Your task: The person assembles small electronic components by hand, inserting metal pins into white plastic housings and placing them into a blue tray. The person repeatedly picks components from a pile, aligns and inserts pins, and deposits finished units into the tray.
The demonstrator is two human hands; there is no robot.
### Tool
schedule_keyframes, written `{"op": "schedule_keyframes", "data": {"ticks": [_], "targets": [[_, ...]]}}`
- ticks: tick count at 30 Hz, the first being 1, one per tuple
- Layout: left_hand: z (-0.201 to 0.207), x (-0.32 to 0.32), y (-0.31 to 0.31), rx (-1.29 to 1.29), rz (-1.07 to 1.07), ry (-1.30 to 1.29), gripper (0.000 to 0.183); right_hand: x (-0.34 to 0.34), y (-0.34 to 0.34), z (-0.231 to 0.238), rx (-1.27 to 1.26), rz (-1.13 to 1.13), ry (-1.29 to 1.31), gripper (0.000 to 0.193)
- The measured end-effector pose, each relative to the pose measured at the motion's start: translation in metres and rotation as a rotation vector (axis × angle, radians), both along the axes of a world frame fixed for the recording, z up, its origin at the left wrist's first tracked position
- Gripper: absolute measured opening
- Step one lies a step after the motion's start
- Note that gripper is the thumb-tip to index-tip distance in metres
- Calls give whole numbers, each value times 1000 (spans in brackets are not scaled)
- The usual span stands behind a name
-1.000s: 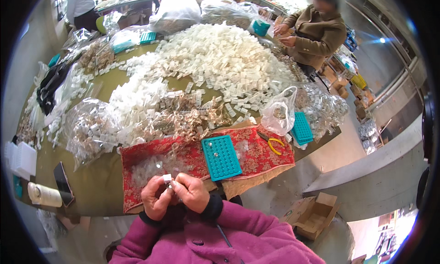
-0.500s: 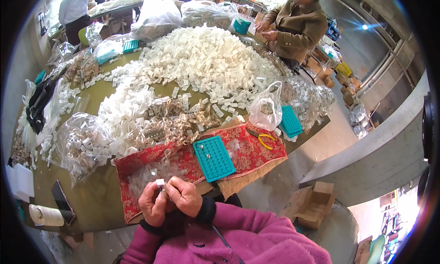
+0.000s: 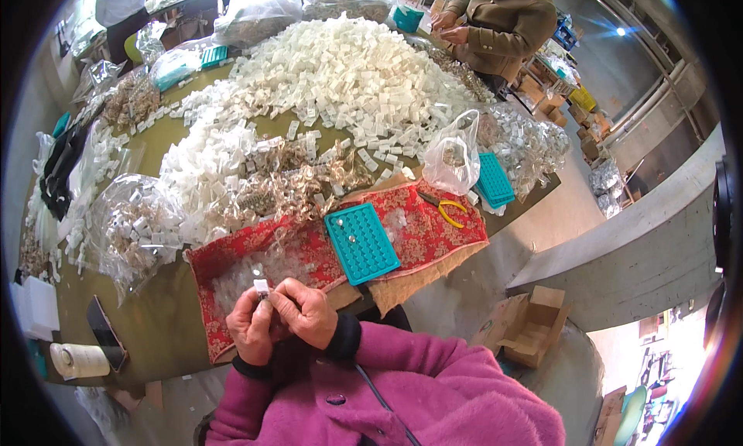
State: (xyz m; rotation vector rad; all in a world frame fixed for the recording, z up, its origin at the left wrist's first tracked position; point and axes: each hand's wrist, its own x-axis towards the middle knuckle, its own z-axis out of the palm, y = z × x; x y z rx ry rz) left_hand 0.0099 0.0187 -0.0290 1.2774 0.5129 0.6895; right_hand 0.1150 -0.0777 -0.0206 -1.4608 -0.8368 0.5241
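Close to my body, over the near edge of a red patterned cloth (image 3: 309, 252), both hands meet around a small white plastic piece (image 3: 261, 286). My left hand (image 3: 251, 326) pinches it between thumb and fingertips, its white top standing above them. Right beside it, my right hand (image 3: 307, 316) has its thumb and forefinger pressed together at the piece's side; whether a second part sits between them is too small to see. A teal tray (image 3: 362, 243) with rows of small hollows lies on the cloth, a few shiny round bits in it. Yellow-handled pliers (image 3: 450, 212) rest farther right.
A large heap of white plastic pieces (image 3: 340, 82) fills the table's middle, with golden metallic parts (image 3: 282, 184) before it. Clear bags (image 3: 135, 221) stand left. A phone (image 3: 104, 326) and white roll (image 3: 80, 361) lie near left. Across the table stands a co-worker (image 3: 503, 32).
The view has tilted slightly, so the heap appears higher. My hands, still together on the white piece, appear slightly farther up and left.
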Motion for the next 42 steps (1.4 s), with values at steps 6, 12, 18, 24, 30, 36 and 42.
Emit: {"op": "schedule_keyframes", "data": {"ticks": [6,12,18,24,30,36,42], "targets": [[11,-4,2,306,23,161,23,-1,-4,-7,15,39,151,20],[1,2,-7,312,88,99,24,0,-5,-13,16,0,177,20],[-1,6,-11,215,101,1,21,3,-4,-13,101,102,328,20],[-1,4,-7,-19,74,-21,18,1,-3,-13,103,110,370,20],[-8,9,-3,84,52,-49,15,3,-3,-18,115,120,320,24],[-8,9,7,-103,-106,-108,18,6,-4,-20,160,125,381,22],[-9,7,9,-179,-108,-149,20,3,-4,-26,280,76,318,10]]}}
